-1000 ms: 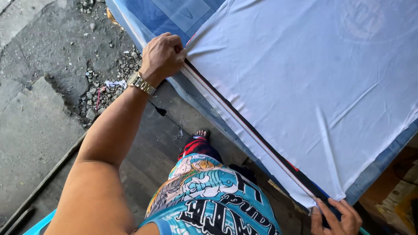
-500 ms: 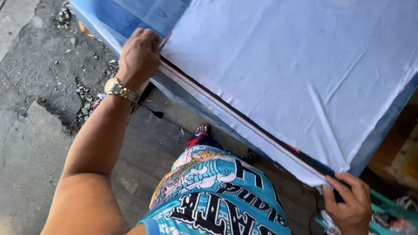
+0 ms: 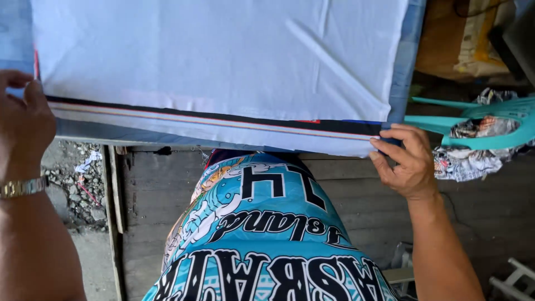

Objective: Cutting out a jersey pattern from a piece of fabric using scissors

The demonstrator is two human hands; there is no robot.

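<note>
While left hand (image 3: pixel 19 125) and right hand (image 3: pixel 409 161) pinch cloth (image 3: pixel 212 61) hem shut, uneven pull risks wrinkles, slip off table edge (image 3: pixel 404 72).

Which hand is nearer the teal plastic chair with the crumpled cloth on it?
Right. The right hand grips the white fabric sheet's corner beside the teal plastic chair; the left hand holds the opposite end.
</note>
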